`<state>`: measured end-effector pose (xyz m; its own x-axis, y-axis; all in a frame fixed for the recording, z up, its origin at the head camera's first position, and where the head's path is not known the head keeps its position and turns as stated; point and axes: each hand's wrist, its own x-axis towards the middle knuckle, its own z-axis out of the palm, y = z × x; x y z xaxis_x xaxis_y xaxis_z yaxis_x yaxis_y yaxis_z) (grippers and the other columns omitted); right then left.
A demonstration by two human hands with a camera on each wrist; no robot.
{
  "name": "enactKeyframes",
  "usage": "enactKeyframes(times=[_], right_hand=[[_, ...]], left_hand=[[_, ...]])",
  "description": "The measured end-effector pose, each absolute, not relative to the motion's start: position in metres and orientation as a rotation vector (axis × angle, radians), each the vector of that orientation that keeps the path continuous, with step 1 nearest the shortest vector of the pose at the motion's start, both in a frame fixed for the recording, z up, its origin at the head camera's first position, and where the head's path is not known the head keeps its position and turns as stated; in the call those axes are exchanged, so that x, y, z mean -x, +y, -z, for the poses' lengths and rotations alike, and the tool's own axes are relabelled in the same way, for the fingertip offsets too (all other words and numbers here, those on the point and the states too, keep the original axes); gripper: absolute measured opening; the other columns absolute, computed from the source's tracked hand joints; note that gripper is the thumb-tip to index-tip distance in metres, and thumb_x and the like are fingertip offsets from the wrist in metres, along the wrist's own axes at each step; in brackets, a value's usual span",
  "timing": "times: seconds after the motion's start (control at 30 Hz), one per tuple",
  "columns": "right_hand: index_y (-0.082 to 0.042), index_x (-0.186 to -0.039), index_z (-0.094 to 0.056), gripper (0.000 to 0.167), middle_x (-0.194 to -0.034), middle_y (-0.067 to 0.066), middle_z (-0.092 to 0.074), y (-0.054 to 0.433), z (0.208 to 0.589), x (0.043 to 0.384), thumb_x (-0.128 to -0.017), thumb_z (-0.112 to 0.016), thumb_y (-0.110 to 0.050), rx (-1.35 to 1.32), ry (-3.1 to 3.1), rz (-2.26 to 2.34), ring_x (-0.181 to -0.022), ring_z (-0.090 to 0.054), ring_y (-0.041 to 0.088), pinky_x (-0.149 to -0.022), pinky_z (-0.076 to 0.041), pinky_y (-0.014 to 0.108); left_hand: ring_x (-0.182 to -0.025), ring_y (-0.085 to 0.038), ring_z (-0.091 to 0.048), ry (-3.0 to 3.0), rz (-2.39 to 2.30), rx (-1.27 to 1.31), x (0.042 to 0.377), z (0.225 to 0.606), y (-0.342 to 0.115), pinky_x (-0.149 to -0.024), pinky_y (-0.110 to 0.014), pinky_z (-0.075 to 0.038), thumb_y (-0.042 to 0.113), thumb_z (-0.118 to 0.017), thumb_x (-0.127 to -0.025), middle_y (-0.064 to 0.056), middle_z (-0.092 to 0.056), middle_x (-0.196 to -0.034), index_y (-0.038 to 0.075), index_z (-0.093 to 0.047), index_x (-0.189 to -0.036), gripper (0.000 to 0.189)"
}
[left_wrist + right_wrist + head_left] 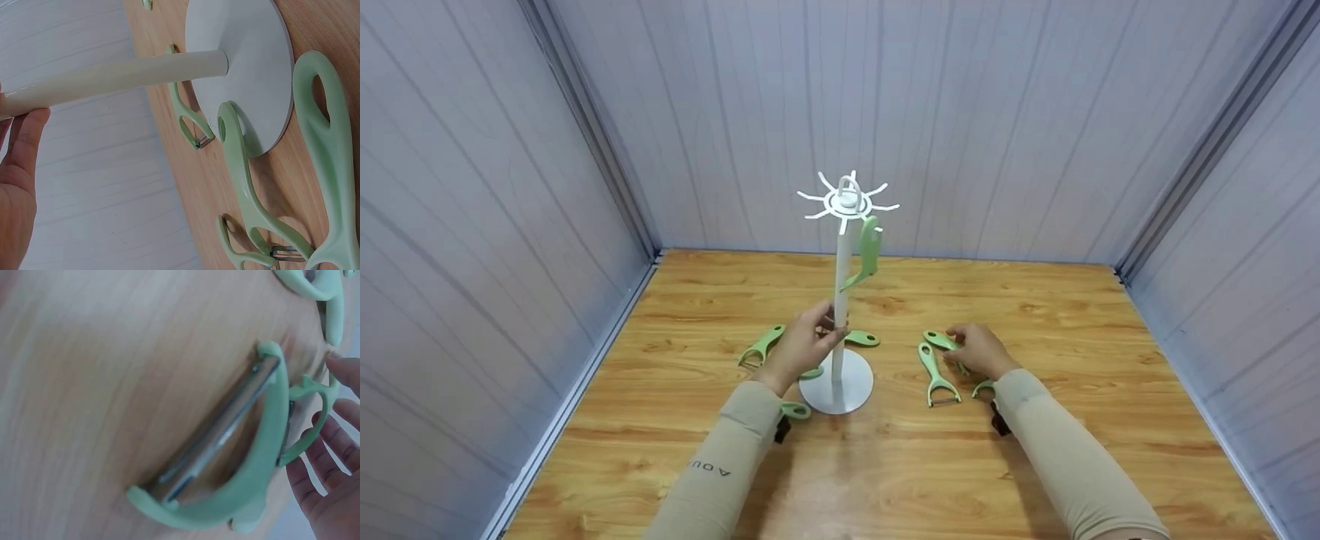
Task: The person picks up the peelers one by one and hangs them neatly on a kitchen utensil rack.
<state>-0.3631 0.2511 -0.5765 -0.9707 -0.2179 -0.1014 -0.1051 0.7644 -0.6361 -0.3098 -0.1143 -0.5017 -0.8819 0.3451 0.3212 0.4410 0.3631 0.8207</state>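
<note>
A white rack stands upright, with a ring of hooks (847,202) on top, a pole (844,262) and a round base (855,390). One green peeler (870,251) hangs from a hook facing the front right. My left hand (802,345) grips the pole about midway down; the left wrist view shows fingers around the pole (129,76). On the right, my right hand (982,352) is at a green peeler (937,340) lying on the table. Its thumb and fingers are spread on either side of that peeler (320,427); whether they touch it is hard to tell.
Beside the right hand lie another peeler (930,364) and one partly hidden by the wrist (984,386). Around the base are several more green peelers (769,341), some partly covered by the left arm. Panelled walls (975,112) enclose the wooden table (885,480) at the back and sides.
</note>
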Motion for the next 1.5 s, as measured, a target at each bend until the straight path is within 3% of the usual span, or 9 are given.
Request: enactKeyframes(times=[0.13, 0.33, 0.57, 0.93, 1.2, 1.5], right_hand=[[0.006, -0.142, -0.066, 0.047, -0.131, 0.026, -0.07, 0.251, 0.581, 0.366, -0.101, -0.078, -0.013, 0.262, 2.804, 0.988, -0.114, -0.069, 0.035, -0.095, -0.059, 0.051], [0.005, -0.144, -0.065, 0.045, -0.136, 0.026, -0.07, 0.25, 0.58, 0.364, -0.104, -0.074, -0.013, 0.213, 2.795, 0.975, -0.122, -0.068, 0.039, -0.103, -0.058, 0.055], [0.002, -0.144, -0.066, 0.043, -0.133, 0.025, -0.07, 0.247, 0.575, 0.365, -0.104, -0.073, -0.012, 0.176, 2.799, 1.047, -0.114, -0.069, 0.033, -0.097, -0.058, 0.05], [-0.001, -0.14, -0.07, 0.039, -0.13, 0.022, -0.073, 0.25, 0.557, 0.365, -0.106, -0.074, -0.018, 0.201, 2.825, 1.131, -0.114, -0.07, 0.035, -0.096, -0.059, 0.052], [0.0, -0.147, -0.064, 0.044, -0.144, 0.027, -0.064, 0.254, 0.542, 0.362, -0.106, -0.072, -0.014, 0.205, 2.833, 1.206, -0.133, -0.061, 0.043, -0.111, -0.053, 0.059], [-0.002, -0.142, -0.07, 0.04, -0.135, 0.024, -0.069, 0.248, 0.526, 0.356, -0.104, -0.075, -0.015, 0.236, 2.9, 1.259, -0.125, -0.065, 0.041, -0.105, -0.056, 0.058]], left_hand=[[-0.101, -0.027, -0.074, -2.52, 1.557, 0.716, 0.31, 0.502, -0.113, -0.089, -0.045, -0.065, 0.008, -0.071, -0.105, -0.013, -0.075, -0.108, 0.003, -0.069, -0.119, 0.014], [-0.101, -0.027, -0.074, -2.537, 1.59, 0.69, 0.309, 0.502, -0.114, -0.09, -0.045, -0.065, 0.012, -0.072, -0.106, -0.014, -0.075, -0.109, 0.003, -0.069, -0.119, 0.016], [-0.1, -0.026, -0.074, -2.522, 1.584, 0.708, 0.311, 0.503, -0.115, -0.089, -0.045, -0.065, 0.012, -0.072, -0.106, -0.013, -0.075, -0.107, 0.004, -0.069, -0.117, 0.013], [-0.101, -0.028, -0.073, -2.509, 1.601, 0.709, 0.311, 0.504, -0.114, -0.089, -0.045, -0.066, 0.009, -0.072, -0.105, -0.015, -0.074, -0.108, -0.001, -0.069, -0.118, 0.016], [-0.101, -0.027, -0.074, -2.504, 1.571, 0.72, 0.311, 0.504, -0.114, -0.089, -0.044, -0.066, 0.009, -0.073, -0.105, -0.014, -0.075, -0.109, 0.006, -0.07, -0.118, 0.014], [-0.1, -0.025, -0.075, -2.503, 1.58, 0.728, 0.31, 0.503, -0.115, -0.088, -0.043, -0.066, 0.009, -0.072, -0.106, -0.013, -0.076, -0.108, 0.006, -0.07, -0.119, 0.014]])
